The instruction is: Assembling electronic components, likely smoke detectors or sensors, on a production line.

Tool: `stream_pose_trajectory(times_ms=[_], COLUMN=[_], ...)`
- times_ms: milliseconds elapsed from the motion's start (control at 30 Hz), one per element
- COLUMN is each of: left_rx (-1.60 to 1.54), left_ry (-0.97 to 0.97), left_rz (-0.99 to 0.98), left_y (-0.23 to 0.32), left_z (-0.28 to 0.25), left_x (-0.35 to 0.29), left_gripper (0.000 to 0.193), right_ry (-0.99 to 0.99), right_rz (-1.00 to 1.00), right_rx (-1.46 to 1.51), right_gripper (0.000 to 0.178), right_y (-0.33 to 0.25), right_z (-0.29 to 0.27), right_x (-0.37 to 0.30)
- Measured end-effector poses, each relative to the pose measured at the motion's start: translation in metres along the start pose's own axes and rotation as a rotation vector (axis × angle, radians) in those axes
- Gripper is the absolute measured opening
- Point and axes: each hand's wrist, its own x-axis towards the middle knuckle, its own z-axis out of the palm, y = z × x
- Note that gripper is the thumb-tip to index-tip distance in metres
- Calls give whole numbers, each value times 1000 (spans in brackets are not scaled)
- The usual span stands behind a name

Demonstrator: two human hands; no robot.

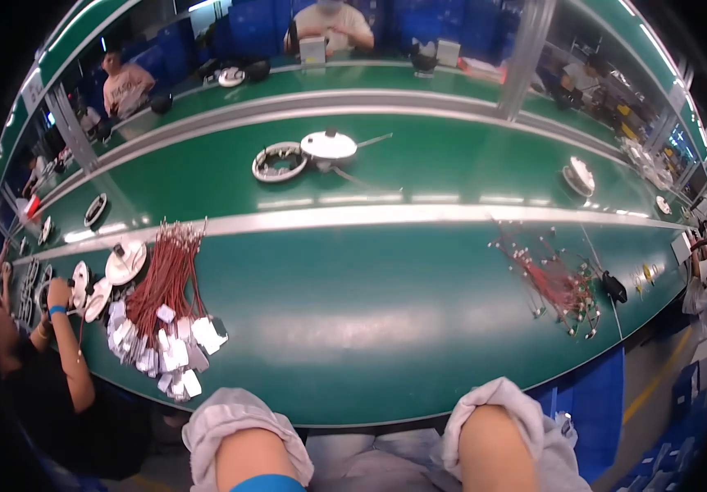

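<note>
Both of my forearms come in at the lower edge, but neither of my hands is in the picture. Grey rolled-up sleeves (234, 410) show on my arms, with a blue band (268, 483) on the left one. Nearest to my left arm lies a bundle of dark red wires (175, 271) with flat white and silver pieces (175, 353) at its near end. A looser pile of red wires with small connectors (563, 283) rests further off on the right side of the green table (353, 328).
On the conveyor belt (452, 164) behind a pale rail are a white ring-shaped housing (280, 162) and a white round disc (329, 145). A black object (613, 286) sits by the right wire pile. A co-worker's hand (59, 291) handles white parts at left. Others work beyond.
</note>
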Motion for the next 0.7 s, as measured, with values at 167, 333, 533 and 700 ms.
stream_pose_trajectory(times_ms=[167, 333, 533, 700], left_rx=[1, 19, 34, 219], left_ry=[-31, -148, -249, -381], left_rz=[388, 699, 1111, 1059], left_y=[-2, -16, -32, -55], left_z=[46, 68, 122, 137], left_x=[20, 22, 76, 191], left_gripper=[31, 34, 39, 32], right_ry=[-67, -162, -266, -517], right_rz=[-326, -546, -864, -803], right_rx=[25, 39, 29, -174], right_gripper=[20, 23, 28, 36], right_y=[20, 34, 78, 106], right_z=[23, 31, 51, 100], right_x=[-3, -31, -28, 75])
